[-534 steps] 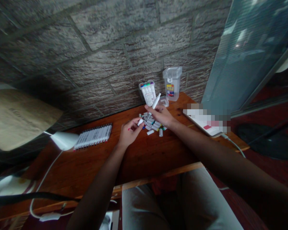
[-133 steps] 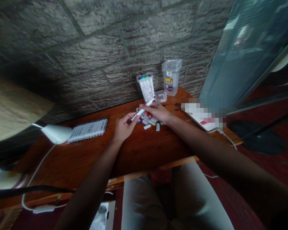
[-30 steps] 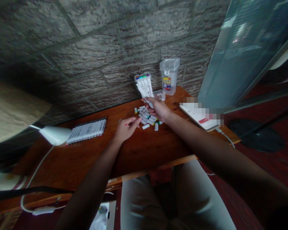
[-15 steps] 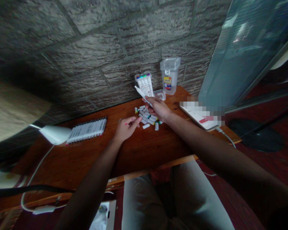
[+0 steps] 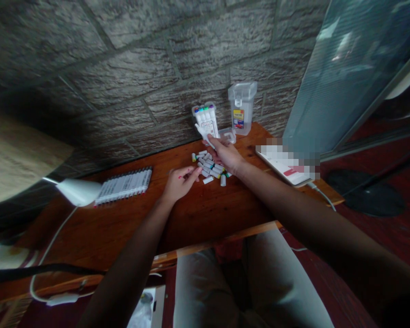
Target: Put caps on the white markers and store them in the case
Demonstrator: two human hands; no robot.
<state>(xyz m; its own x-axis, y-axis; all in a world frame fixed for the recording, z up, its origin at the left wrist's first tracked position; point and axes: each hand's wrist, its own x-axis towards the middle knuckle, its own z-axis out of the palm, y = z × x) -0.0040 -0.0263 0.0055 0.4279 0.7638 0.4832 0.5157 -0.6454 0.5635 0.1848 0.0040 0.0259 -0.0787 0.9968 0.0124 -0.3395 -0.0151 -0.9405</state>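
A white marker (image 5: 202,132) is gripped in my right hand (image 5: 227,154), its upper end slanting up and left in front of a case of markers (image 5: 207,119) with coloured ends. My left hand (image 5: 181,183) rests low over the tabletop at the left edge of a heap of short white marker caps (image 5: 214,173). Its thumb and fingers come together at the tips; whatever may be between them is hidden. The heap, showing some yellow and green ends, lies below my right hand, which covers part of it.
Behind the heap stands a clear plastic case (image 5: 242,109) with a yellow label. A row of white markers (image 5: 125,186) lies left, beside a white lamp (image 5: 78,191). On the right is a tablet (image 5: 283,166) with a cable. A stone wall (image 5: 140,68) closes off the back.
The marker in my right hand has shifted slightly: its upper end is a little lower and further right. My left hand and the caps stay where they were.
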